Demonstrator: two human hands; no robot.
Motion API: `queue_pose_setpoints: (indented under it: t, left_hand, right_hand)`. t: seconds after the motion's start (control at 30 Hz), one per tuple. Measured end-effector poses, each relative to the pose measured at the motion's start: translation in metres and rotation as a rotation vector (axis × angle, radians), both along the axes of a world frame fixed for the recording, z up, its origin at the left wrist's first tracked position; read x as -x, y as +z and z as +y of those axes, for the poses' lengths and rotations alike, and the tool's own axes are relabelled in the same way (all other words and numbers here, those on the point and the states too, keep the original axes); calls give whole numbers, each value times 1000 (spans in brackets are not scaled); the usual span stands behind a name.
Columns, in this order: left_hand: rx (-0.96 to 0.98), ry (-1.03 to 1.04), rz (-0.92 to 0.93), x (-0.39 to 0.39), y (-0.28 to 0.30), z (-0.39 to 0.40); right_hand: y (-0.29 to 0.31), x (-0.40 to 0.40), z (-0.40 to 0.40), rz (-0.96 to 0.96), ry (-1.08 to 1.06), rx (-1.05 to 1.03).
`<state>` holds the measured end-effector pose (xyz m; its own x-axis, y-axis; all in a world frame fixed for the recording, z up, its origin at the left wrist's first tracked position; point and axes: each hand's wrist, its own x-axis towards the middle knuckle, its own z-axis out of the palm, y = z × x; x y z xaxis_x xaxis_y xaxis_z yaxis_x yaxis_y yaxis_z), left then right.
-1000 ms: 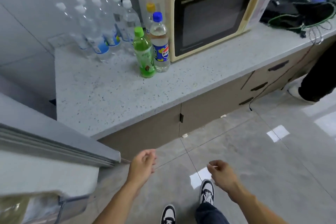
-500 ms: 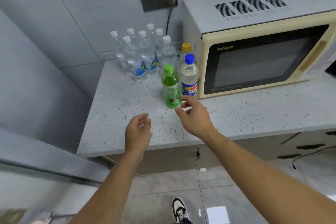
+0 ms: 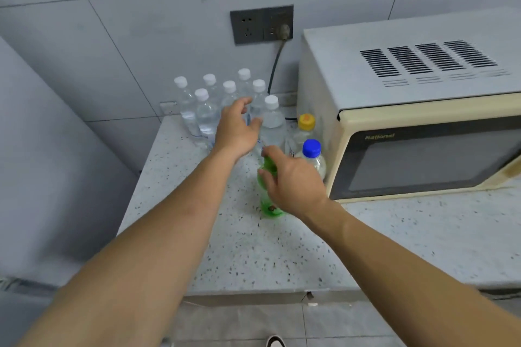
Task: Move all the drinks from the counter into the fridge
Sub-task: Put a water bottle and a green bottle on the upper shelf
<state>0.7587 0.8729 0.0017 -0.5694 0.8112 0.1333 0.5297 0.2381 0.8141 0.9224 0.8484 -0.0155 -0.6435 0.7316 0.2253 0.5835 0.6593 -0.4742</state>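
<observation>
The counter is pale stone with dark specks and fills the middle of the picture. At its back, upper middle, stand clear water bottles with white caps. Nearer are a green bottle, a blue-capped bottle and a yellow-capped bottle. A cream microwave sits at the right.
</observation>
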Motion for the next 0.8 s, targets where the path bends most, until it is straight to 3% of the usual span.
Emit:
queue_pose_setpoints:
  t: [0.13, 0.33, 0.47, 0.6, 0.8]
  left_hand:
    - [39, -175, 202, 2, 3, 30]
    - [94, -314, 302, 3, 3, 42]
    - [38, -201, 272, 2, 0, 22]
    - [37, 1, 110, -11, -15, -21]
    - [-31, 100, 46, -17, -16, -91]
  right_hand:
    - [-8, -5, 1, 18, 2, -41]
    - [-14, -15, 0, 30, 12, -93]
    - [-14, -17, -1, 41, 2, -122]
    - [-14, -19, -4, 95, -12, -132]
    - [-18, -25, -4, 110, 29, -82]
